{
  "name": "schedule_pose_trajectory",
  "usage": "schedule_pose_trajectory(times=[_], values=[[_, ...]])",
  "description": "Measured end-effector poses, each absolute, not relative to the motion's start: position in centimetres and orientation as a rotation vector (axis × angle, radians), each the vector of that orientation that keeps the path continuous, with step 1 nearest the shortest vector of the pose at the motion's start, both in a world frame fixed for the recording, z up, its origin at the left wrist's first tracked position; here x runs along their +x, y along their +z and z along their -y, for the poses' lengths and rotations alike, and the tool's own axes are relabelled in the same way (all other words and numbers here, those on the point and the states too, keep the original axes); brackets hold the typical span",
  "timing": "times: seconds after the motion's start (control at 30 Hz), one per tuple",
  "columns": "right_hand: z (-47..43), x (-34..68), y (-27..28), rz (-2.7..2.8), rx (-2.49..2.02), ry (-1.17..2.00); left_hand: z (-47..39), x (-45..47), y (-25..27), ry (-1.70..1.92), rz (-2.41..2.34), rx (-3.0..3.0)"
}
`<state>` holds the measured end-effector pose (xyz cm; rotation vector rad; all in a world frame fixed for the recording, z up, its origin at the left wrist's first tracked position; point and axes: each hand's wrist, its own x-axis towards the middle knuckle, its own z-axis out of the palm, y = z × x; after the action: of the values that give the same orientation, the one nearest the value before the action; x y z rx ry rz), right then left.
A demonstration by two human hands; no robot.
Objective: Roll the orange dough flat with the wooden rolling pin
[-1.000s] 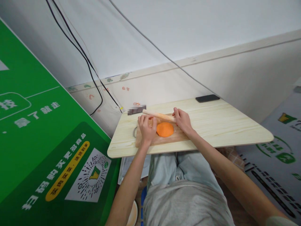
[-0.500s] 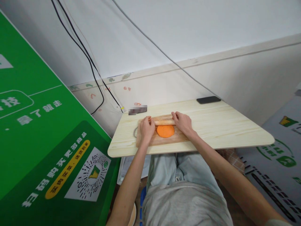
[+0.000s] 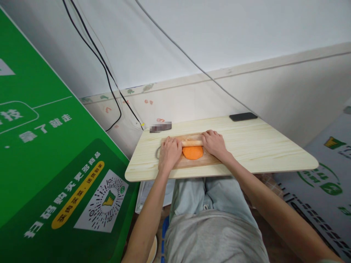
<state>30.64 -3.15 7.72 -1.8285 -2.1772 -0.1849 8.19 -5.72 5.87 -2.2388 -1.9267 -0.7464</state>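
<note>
A pale wooden rolling pin lies across the far edge of a flat orange piece of dough. Both rest on a wooden cutting board with a metal ring handle at its left. My left hand covers the pin's left end, fingers bent over it. Over the right end, my right hand grips in the same way, with its knuckles up. Both ends of the pin are hidden under my hands.
The board sits on a light wood-grain table against a white wall. A black phone lies at the back right, a blurred dark object at the back left. A green printed panel stands left; cables hang on the wall.
My fingers have gone from holding the pin's ends by the fingertips to lying over them, palms down. The pin stays at nearly the same spot on the dough.
</note>
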Motion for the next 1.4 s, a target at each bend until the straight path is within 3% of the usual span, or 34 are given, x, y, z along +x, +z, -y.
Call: schedule_pose_trajectory(times=[0.63, 1.03, 1.4], values=[[8.4, 30.7, 5.1, 2.118, -1.726, -0.343, 9.3, 8.1, 5.1, -0.876, 1.799, -2.274], [2.9, 30.4, 8.4, 2.284, -1.844, -0.202, 3.7, 8.4, 7.7, -0.379, 1.979, -2.321], [5.3, 30.0, 6.7, 2.13, -1.834, -0.255, 4.3, 8.5, 7.6, -0.384, 1.941, -2.278]])
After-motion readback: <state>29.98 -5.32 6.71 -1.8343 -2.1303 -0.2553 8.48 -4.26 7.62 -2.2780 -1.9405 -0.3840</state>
